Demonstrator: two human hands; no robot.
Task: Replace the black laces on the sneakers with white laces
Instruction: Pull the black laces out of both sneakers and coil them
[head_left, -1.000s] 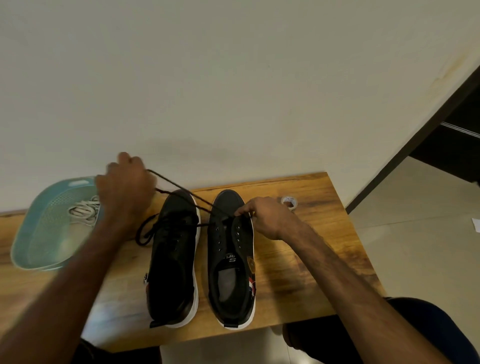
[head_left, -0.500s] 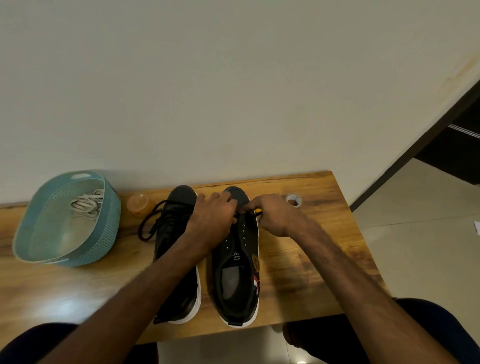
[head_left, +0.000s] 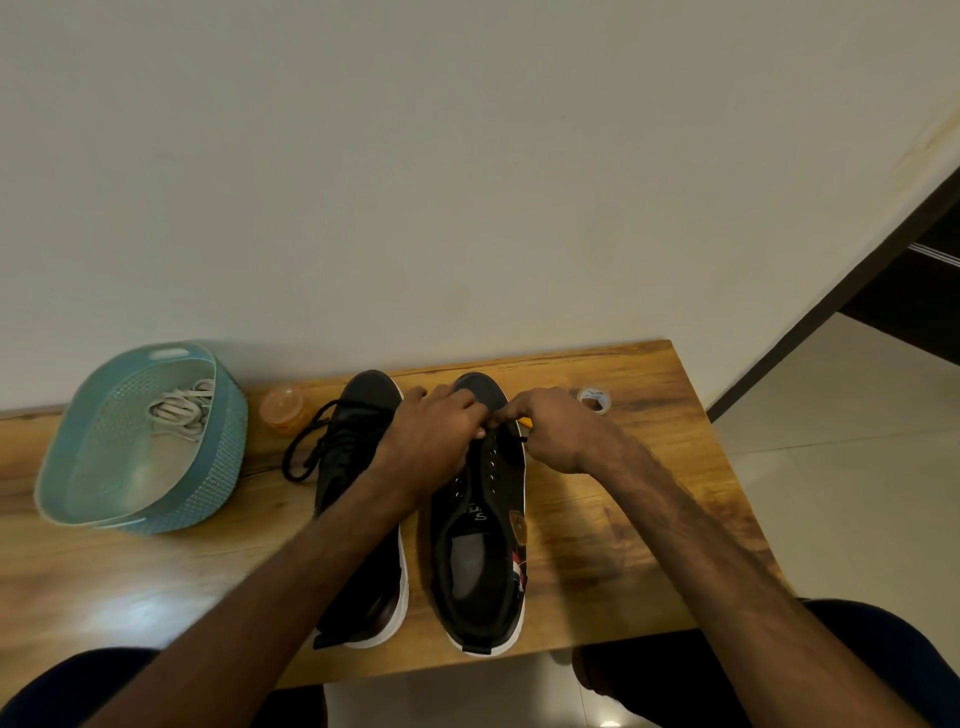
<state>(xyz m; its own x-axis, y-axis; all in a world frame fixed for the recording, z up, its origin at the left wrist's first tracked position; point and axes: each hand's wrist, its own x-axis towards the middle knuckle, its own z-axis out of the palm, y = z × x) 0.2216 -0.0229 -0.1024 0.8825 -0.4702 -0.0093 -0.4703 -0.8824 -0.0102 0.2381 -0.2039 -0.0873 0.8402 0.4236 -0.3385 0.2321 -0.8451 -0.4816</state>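
Your left hand (head_left: 436, 431) and right hand (head_left: 558, 434) meet over the front of the right-hand sneaker (head_left: 475, 551). The knuckles are up and the fingertips of the two hands almost touch just behind its toe cap.

Your right thumb and forefinger are pressed together in a pinch. A short black lace end (head_left: 520, 440) sticks out just below that pinch, at the sneaker's outer edge. A small yellow bit shows between those fingers, too small to name.

Your left fingers are curled down and bunched together on the rows nearest the toe. Your own knuckles hide what they hold, so I cannot tell whether they pinch any lace. Toward you from your fingertips, the eyelets (head_left: 488, 467) show as small pale dots down both flaps, and the tongue and insole lie open to view.

The left-hand sneaker (head_left: 363, 415) stands just beside the first one, partly under your left wrist and forearm. Its black lace (head_left: 306, 447) is threaded through it, and the loops spill onto the wooden table (head_left: 649, 493) to the left of your left fingers.

The white laces (head_left: 179, 410) lie well to the left of your left hand, bunched in the far half of a teal basket (head_left: 228, 431). A small orange cup (head_left: 283, 408) stands between the basket and the left-hand sneaker. Just past your right fingers, near the wall, sits a roll of tape (head_left: 595, 399).
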